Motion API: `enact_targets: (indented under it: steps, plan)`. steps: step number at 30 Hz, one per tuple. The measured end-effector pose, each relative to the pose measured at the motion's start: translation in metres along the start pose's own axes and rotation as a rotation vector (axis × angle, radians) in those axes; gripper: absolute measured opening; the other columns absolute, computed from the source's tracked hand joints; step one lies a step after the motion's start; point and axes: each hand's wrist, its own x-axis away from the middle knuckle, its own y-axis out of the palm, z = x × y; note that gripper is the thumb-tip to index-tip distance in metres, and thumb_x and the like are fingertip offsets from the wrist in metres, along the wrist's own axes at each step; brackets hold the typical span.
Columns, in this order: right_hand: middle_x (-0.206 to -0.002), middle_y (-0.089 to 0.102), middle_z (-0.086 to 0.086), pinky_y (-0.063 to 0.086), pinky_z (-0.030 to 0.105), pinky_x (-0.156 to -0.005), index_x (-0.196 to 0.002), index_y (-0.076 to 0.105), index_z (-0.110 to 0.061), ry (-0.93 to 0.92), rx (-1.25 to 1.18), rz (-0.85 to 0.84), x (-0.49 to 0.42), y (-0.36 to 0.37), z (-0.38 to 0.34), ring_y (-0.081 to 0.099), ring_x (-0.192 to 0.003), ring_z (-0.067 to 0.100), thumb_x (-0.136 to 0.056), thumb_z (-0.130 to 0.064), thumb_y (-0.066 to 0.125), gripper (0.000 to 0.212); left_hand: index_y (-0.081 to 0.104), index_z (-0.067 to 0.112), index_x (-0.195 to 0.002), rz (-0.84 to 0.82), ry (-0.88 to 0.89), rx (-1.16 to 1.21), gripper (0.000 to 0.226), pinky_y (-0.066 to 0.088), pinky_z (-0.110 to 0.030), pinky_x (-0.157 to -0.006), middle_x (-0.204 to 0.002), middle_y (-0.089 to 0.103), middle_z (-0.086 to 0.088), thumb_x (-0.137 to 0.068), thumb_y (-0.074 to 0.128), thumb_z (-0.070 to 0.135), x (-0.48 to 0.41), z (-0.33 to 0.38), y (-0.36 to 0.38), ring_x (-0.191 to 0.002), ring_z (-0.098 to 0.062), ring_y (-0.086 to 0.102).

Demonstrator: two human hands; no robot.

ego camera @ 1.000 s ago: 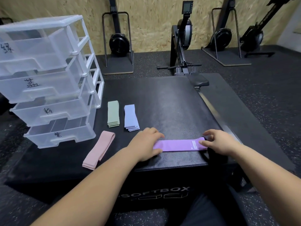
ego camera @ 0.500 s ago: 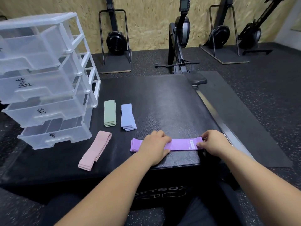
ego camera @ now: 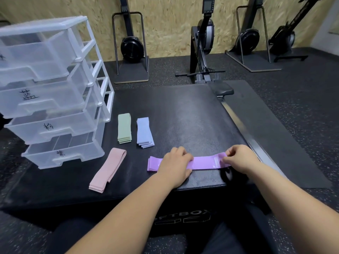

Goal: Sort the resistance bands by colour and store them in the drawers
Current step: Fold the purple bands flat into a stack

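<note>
Looks like a gym or training room.
Has a rowing machine [ego camera: 205, 52] set out on speckled black rubber flooring [ego camera: 302, 99], more rowers [ego camera: 131, 44] stored upright on stands along a chipboard wall [ego camera: 165, 24], and a padded black plyo box [ego camera: 183, 110] carrying folded resistance bands [ego camera: 124, 131].

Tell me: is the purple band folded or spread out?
Spread flat on the box; left hand presses its middle, right hand pinches one end of the purple band.

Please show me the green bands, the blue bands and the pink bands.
green bands [ego camera: 124, 127]: head view, middle of the top band.
blue bands [ego camera: 144, 131]: head view, middle of the top band.
pink bands [ego camera: 108, 169]: head view, middle of the top band.
</note>
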Motion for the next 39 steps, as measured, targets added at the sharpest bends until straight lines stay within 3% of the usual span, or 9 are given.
enact_targets:
  steps: [6,9,12,17,21,26,30,35,39]
  plan:
    - [-0.074,0.074,0.007,0.053,0.029,-0.06,-0.089,0.075,-0.011,-0.111,-0.434,-0.087,0.017,-0.003,-0.029,0.065,-0.063,0.013,-0.082,-0.011,0.082,0.009,0.075,0.018,-0.116,0.125,-0.27,0.777,0.02,0.05,-0.019,-0.087,-0.106,0.074,0.003,-0.098,0.069,0.022,-0.008,0.023,-0.022,-0.09,-0.008,0.066]
    - [-0.078,0.078,0.007,0.051,0.024,-0.059,-0.094,0.075,-0.011,-0.184,-0.537,-0.111,0.032,0.006,-0.053,0.067,-0.066,0.009,-0.085,-0.02,0.086,0.017,0.075,0.01,-0.105,0.083,-0.462,1.257,0.024,0.062,-0.032,-0.086,-0.101,0.079,-0.009,-0.105,0.062,0.031,-0.011,0.034,-0.043,-0.085,-0.017,0.074]
    - [-0.078,0.077,0.002,0.051,0.025,-0.064,-0.094,0.077,-0.016,-0.242,-0.556,-0.116,0.046,0.024,-0.072,0.066,-0.066,0.007,-0.082,-0.027,0.088,0.019,0.075,0.007,-0.098,0.059,-0.557,1.405,0.035,0.064,-0.035,-0.09,-0.095,0.081,-0.011,-0.104,0.064,0.04,-0.006,0.031,-0.051,-0.089,-0.02,0.079]
    - [-0.091,0.081,0.003,0.058,0.029,-0.077,-0.097,0.079,-0.019,-0.336,-0.552,-0.213,0.06,0.039,-0.088,0.074,-0.081,0.022,-0.08,-0.007,0.085,0.022,0.074,0.0,-0.107,0.142,-0.66,1.437,0.016,0.064,-0.041,-0.092,-0.097,0.081,-0.015,-0.092,0.076,0.006,0.005,0.011,-0.045,-0.084,-0.019,0.078]
    - [-0.101,0.076,-0.01,0.053,0.023,-0.082,-0.1,0.073,-0.028,-0.421,-0.358,-0.054,0.056,0.045,-0.085,0.068,-0.089,0.004,-0.074,-0.015,0.089,0.033,0.076,0.004,-0.106,0.184,-0.676,1.37,0.022,0.066,-0.037,-0.086,-0.099,0.08,-0.014,-0.09,0.065,-0.005,0.013,-0.005,-0.052,-0.08,-0.02,0.077]
    - [-0.14,0.056,-0.018,0.042,0.031,-0.108,-0.152,0.046,-0.034,-0.573,0.071,-0.202,0.043,0.056,-0.088,0.048,-0.128,0.008,-0.073,-0.036,0.091,0.091,0.073,0.008,-0.112,0.212,-0.635,1.371,0.023,0.066,-0.032,-0.079,-0.102,0.077,-0.011,-0.092,0.069,-0.001,0.019,-0.024,-0.065,-0.08,-0.016,0.075]
    - [-0.127,0.069,-0.006,0.044,0.027,-0.092,-0.139,0.058,-0.028,-0.623,0.152,-0.161,0.036,0.069,-0.097,0.06,-0.118,0.02,-0.077,-0.027,0.084,0.068,0.072,0.013,-0.112,0.281,-0.698,1.325,0.025,0.067,-0.034,-0.08,-0.11,0.072,-0.016,-0.091,0.066,0.0,0.03,-0.049,-0.071,-0.077,-0.018,0.076]
    - [-0.127,0.067,-0.006,0.048,0.032,-0.1,-0.136,0.06,-0.028,-0.693,0.243,-0.171,0.029,0.078,-0.106,0.059,-0.119,0.018,-0.075,-0.035,0.085,0.066,0.067,0.029,-0.102,0.28,-0.825,1.041,0.024,0.064,-0.043,-0.085,-0.107,0.072,-0.006,-0.082,0.066,0.018,0.056,-0.083,-0.059,-0.083,-0.028,0.077]
    - [-0.122,0.064,-0.01,0.05,0.035,-0.096,-0.132,0.058,-0.032,-0.712,0.326,-0.174,0.028,0.084,-0.103,0.055,-0.116,0.016,-0.078,-0.04,0.084,0.061,0.065,0.024,-0.113,0.214,-0.79,0.728,0.025,0.048,-0.031,-0.084,-0.109,0.067,0.003,-0.088,0.067,0.02,0.066,-0.095,-0.044,-0.097,-0.021,0.064]
